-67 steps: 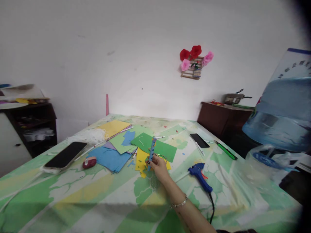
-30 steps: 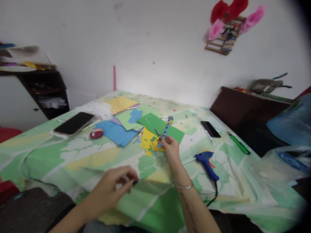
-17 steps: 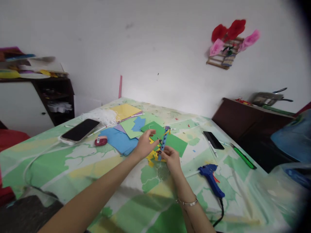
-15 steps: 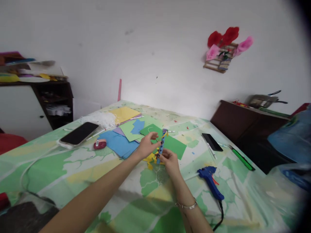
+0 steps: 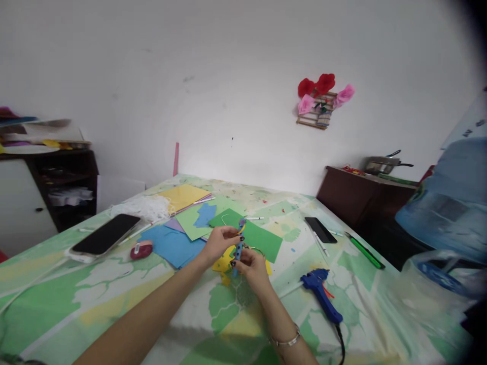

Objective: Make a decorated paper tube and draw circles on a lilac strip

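Between my two hands stands a narrow blue strip (image 5: pixel 238 250) with dark dots and a purple and yellow piece at its top. My left hand (image 5: pixel 222 242) pinches the strip near its upper part. Lower down, my right hand (image 5: pixel 251 265) holds the same strip between thumb and fingers. Yellow paper pieces (image 5: pixel 222 263) lie beneath the hands. Behind them is a dark green sheet (image 5: pixel 265 234), partly covered by the hands. Blue paper (image 5: pixel 175 247) and a light green sheet (image 5: pixel 189 223) with a torn blue piece (image 5: pixel 205 215) are to the left.
A phone (image 5: pixel 106 236), a pink-red object (image 5: pixel 141 249), white shreds (image 5: pixel 146 208) and yellow sheets (image 5: pixel 184 196) are at the left. Rightward lie a blue glue gun (image 5: pixel 323 295) with a black cord, a black slab (image 5: pixel 320 229), a green cutter (image 5: pixel 366 251) and a large blue bottle (image 5: pixel 447 203).
The view has shifted, so the table things appear further left and lower. The fingers of my left hand have closed onto the strip; my right hand keeps its hold.
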### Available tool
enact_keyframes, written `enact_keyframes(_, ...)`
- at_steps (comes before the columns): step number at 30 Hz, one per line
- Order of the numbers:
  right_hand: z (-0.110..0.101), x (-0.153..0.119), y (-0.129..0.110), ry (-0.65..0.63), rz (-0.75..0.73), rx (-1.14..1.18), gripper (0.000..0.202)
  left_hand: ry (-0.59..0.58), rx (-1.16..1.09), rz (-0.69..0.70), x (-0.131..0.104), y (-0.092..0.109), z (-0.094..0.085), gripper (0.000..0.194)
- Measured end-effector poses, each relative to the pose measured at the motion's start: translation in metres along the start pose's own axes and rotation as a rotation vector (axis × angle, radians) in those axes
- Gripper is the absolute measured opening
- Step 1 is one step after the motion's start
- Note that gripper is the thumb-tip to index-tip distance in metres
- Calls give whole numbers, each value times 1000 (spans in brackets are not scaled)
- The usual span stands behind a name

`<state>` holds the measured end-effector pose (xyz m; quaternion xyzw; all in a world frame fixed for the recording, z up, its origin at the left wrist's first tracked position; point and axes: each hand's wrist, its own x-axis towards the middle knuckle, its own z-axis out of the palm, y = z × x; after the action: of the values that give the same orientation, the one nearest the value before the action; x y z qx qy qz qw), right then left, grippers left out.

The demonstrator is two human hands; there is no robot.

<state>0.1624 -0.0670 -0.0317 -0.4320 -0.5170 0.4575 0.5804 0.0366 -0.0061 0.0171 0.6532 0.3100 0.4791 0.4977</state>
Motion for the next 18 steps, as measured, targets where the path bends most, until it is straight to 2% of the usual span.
enact_keyframes(3, 0, 0, -3, -11, 2, 1, 25, -3, -2, 2, 0, -1, 0, 28)
enact_keyframes(10, 1, 1, -4, 13, 13, 12, 23, -105, -19, 2, -5, -2, -1, 35)
enact_keyframes(18, 0, 6, 3, 35, 39, 24, 28, -6, -68, 12, 1, -19, -7, 37)
